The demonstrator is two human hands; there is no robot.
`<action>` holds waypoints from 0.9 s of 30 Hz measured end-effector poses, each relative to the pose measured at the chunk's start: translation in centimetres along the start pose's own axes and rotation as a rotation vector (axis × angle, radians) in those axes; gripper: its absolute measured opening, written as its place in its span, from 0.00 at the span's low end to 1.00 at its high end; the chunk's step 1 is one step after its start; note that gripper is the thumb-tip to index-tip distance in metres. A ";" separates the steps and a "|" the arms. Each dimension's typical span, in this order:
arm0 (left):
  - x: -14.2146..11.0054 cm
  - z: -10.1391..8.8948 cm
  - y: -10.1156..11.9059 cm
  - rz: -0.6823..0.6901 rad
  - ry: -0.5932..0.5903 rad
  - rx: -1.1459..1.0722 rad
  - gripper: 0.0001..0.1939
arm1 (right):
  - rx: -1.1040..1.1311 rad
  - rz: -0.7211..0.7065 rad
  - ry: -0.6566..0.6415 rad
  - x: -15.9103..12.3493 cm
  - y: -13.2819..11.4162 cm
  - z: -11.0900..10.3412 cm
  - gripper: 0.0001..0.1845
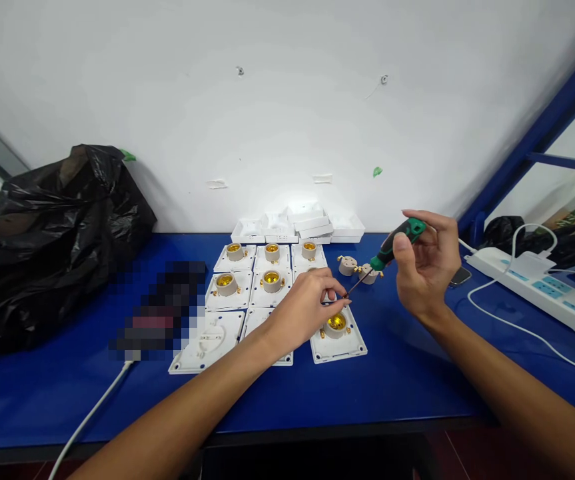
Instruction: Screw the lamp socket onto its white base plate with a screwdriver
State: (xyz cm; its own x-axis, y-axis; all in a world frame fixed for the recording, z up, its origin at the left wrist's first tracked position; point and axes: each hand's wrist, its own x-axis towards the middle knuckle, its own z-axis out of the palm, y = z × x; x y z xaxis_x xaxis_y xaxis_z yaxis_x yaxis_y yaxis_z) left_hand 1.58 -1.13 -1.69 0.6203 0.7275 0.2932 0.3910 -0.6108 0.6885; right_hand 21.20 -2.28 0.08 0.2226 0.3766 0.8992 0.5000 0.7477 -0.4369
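Observation:
My right hand [430, 267] grips a green-and-black screwdriver [392, 247] by its handle, the thin shaft slanting down to the left. Its tip meets the fingertips of my left hand [303, 307], which pinch something too small to make out, just above a white square plate with a brass-lined lamp socket [337, 333]. Several more white plates with sockets [270, 273] lie in rows on the blue table [407, 373] behind my left hand. A white plate without a socket [208, 341] lies at the near left. Two loose sockets [354, 267] sit near the screwdriver.
A stack of white plates [298, 227] stands against the white wall. A black plastic bag [47, 233] fills the left. A blurred dark object [162, 310] with a white cable lies beside the plates. A white power strip [542, 290] and cables are at the right, under a blue frame [532, 143].

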 end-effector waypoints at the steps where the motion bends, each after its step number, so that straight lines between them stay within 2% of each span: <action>1: 0.0 0.0 0.0 0.008 0.006 -0.004 0.06 | 0.001 0.002 0.000 0.0 0.0 0.0 0.13; 3: 0.1 -0.1 0.1 0.020 0.019 -0.017 0.09 | 0.012 0.008 -0.006 -0.1 0.1 0.0 0.13; 6: 0.1 -0.4 0.1 0.015 0.003 -0.061 0.19 | 0.022 0.026 -0.015 -0.2 0.3 0.0 0.13; 10: 0.1 -0.9 -0.5 0.019 -0.125 -0.042 0.29 | 0.014 0.061 -0.001 -0.1 0.5 -0.1 0.14; 13: -0.1 -1.4 -0.9 0.013 -0.264 0.048 0.29 | -0.008 0.063 0.035 0.1 0.4 -0.1 0.13; 16: -0.2 -1.7 -1.1 0.011 -0.367 0.098 0.23 | -0.001 0.078 0.060 0.3 0.2 -0.1 0.13; 20: -0.1 -1.7 -0.9 0.034 -0.415 0.082 0.20 | 0.031 0.113 0.081 0.3 0.1 -0.1 0.13; 27: 0.1 -1.6 -0.7 -0.025 -0.449 0.080 0.25 | 0.128 0.141 0.050 0.1 0.1 0.0 0.12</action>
State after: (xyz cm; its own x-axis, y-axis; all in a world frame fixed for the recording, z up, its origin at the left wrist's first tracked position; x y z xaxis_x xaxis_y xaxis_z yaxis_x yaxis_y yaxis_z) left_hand 0.28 -0.18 -1.13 0.8366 0.5453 -0.0515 0.4496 -0.6299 0.6333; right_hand 21.25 -2.11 0.14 0.3256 0.4577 0.8273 0.3512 0.7539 -0.5553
